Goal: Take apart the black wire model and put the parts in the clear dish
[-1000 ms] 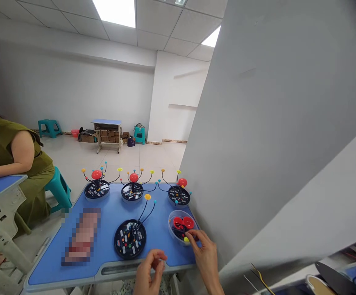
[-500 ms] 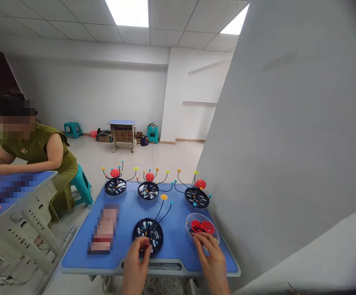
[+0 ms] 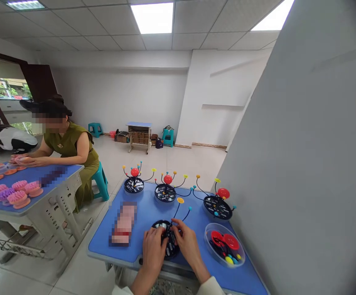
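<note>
Well, both bare hands were together over a black disc base (image 3: 169,250) of a solar-system model, close enough to touch each other at the fingertips. The left hand (image 3: 153,253) lay across the near left of the disc, and the right hand (image 3: 188,246) came in from the other side, its fingers (image 3: 178,226) at the cluster of black wire stems in the middle. Whether either hand was clamped on the base or a stem, I could not tell. Two wire arms (image 3: 180,211) rose from that base, tipped with a yellow ball and a teal ball. The base sat near the front edge of a blue table (image 3: 104,250).

Beyond it stood three more models, each with a red sphere on wire arms: one at the far left (image 3: 134,185), one in the middle (image 3: 165,192), and one on the right (image 3: 217,207). A clear plastic bowl (image 3: 207,241) sat just right of the hands, holding red discs (image 3: 230,241) and small coloured balls (image 3: 228,259). A pixelated patch (image 3: 123,224) hid something on the table's left.

Off to the left, a seated co-worker (image 3: 70,147) had both hands at a second blue table (image 3: 70,169), with pink brush-like pieces (image 3: 18,196) in rows.
</note>
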Demonstrator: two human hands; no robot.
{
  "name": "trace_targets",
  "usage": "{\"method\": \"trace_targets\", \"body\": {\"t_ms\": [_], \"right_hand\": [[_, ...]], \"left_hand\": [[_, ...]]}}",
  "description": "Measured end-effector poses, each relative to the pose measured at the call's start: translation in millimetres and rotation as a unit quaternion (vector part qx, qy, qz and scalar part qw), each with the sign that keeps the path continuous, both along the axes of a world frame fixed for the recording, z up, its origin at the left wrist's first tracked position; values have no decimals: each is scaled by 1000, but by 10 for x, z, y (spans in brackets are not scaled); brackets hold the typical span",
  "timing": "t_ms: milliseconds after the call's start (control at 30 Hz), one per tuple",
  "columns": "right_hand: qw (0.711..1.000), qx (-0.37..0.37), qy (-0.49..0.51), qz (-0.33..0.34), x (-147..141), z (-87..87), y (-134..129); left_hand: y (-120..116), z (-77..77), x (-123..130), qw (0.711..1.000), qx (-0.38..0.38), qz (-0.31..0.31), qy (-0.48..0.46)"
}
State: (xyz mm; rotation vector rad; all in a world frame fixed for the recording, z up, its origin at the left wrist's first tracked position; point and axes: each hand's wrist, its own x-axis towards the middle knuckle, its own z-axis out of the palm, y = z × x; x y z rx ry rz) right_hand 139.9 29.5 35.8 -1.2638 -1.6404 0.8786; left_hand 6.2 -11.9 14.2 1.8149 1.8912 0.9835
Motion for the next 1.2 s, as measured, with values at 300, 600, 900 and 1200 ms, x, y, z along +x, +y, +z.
{"method": "trace_targets", "body": {"t_ms": [300, 600, 900, 1200], "right_hand": [[998, -28, -48, -10, -111, -64, 137], [997, -8, -66, -30, -130, -209, 59], [999, 15, 15, -45, -148, -316, 29], [985, -14, 164, -53, -146, -293, 28]], "left_hand": [[-16, 9, -5, 1000, 7, -3, 26], [-5, -51, -20, 998, 43, 19, 37], [-4, -120, -46, 996, 73, 29, 46], [-26, -114, -10, 996, 77, -5, 51]]}}
